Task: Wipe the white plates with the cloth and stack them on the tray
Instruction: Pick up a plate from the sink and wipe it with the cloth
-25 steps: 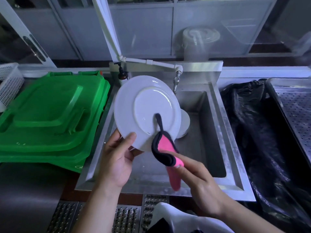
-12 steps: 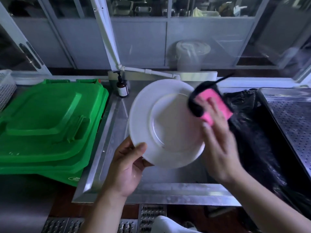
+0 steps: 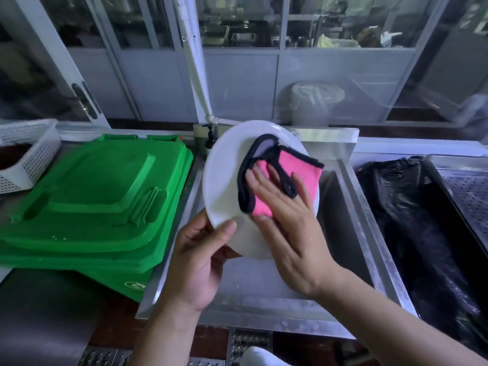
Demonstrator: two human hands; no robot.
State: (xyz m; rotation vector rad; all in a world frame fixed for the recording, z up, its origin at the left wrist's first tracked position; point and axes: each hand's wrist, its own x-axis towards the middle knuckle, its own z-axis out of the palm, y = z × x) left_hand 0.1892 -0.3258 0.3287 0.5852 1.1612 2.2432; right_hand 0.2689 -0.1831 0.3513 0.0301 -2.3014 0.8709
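Now the left hand (image 3: 196,262) grips the plate (image 3: 224,186) by its near rim, tilted above the sink (image 3: 351,233); the right hand (image 3: 287,223) presses the cloth (image 3: 303,178) flat against it, fingers straight.

A stainless steel sink basin (image 3: 351,233) sits at centre. A large green plastic bin lid (image 3: 92,196) lies just left of it, with a white perforated plastic basket (image 3: 29,151) further left. A dark pump bottle (image 3: 210,140) stands at the sink's back left corner. A crumpled black plastic bag (image 3: 412,207) lies to the right, beside a perforated metal tray (image 3: 467,191).
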